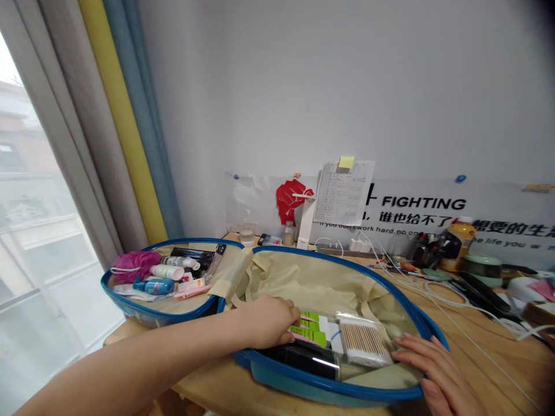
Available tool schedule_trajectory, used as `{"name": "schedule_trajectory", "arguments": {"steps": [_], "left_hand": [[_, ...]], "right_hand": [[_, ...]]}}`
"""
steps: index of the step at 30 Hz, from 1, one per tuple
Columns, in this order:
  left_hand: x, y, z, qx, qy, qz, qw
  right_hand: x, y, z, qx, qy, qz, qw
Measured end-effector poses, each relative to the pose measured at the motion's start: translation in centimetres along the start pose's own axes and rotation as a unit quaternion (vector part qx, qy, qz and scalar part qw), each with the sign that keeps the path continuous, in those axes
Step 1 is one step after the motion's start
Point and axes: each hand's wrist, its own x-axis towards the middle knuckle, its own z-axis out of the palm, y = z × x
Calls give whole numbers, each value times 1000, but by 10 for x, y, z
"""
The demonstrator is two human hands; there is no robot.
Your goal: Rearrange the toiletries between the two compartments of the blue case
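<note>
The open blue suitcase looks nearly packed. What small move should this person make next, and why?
Probably slide the packet of wooden cotton swabs a little toward the green-labelled packs with the right hand. A small gap seems to separate them, that hand lies just beyond the swabs, and the left hand is on the packs, steadying them.

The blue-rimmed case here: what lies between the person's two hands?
In the head view, green-labelled packets and a clear pack of wooden cotton swabs lie between the left hand and the right hand, inside the blue-rimmed case.
</note>
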Motion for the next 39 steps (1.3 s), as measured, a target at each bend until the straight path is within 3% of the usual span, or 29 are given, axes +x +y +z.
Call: {"name": "schedule_trajectory", "arguments": {"steps": [12,17,20,23,30,34,39], "left_hand": [[10,-3,4,-65,-10,-22,998],[10,-3,5,-71,-8,-29,997],[10,-2,4,-71,-13,-37,997],[10,-1,4,-71,-16,-43,996],[11,-5,12,-51,3,-37,998],[8,-6,12,-63,8,-35,997],[2,-4,6,-93,-9,-53,994]], "right_hand": [[3,-6,-7,4,-32,-15,999],[1,-7,0,31,9,33,999],[-2,-2,2,24,-1,10,1000],[-2,-1,0,19,-7,31,999],[4,-7,-4,13,0,22,1000],[8,-6,-5,-5,7,-26,1000],[6,-2,-6,-21,-25,-29,999]]}}
